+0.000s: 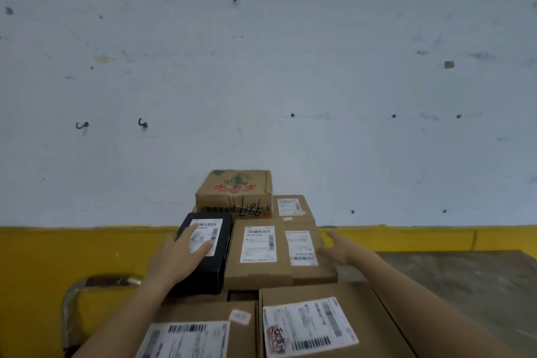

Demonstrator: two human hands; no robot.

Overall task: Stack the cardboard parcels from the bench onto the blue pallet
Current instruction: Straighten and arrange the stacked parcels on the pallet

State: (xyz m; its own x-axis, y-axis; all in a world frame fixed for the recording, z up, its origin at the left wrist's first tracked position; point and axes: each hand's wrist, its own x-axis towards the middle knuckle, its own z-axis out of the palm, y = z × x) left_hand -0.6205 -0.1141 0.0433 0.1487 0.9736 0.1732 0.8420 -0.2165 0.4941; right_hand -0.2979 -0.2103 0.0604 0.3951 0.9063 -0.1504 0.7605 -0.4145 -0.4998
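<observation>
The bottom edge of the frame cuts off the two nearest parcels, so their near ends and both forearms run out of view, and whatever the whole stack stands on is hidden beneath it. The right hand (338,253) is blurred. Its fingers reach forward, straight and apart, gripping nothing, with the palm against the right edge of the right brown parcel (313,272), though actual contact is hard to confirm. The print on every label is too small to read. Seven parcels can be counted: six of brown cardboard and one black parcel (216,269). They are stacked against the pale wall (261,67) with its yellow band (72,250), just left of the worn grey surface (465,285). Six carry white labels. The seventh, the printed box (234,190) at the back, has green and red artwork and upside-down handwritten figures. The left hand (177,259) lies flat on the black parcel, fingers spread and straight across its label. That parcel's long axis runs away from the person toward the wall. The middle brown parcel (258,270) touching its right side lies the same way, as does the right brown parcel. A small back parcel (293,208) sits beside the printed box. The near-left parcel (203,314) and near-right parcel (316,293) lie side by side, the latter's label slightly skewed. One curved metal handle (87,285) rises at the lower left.
</observation>
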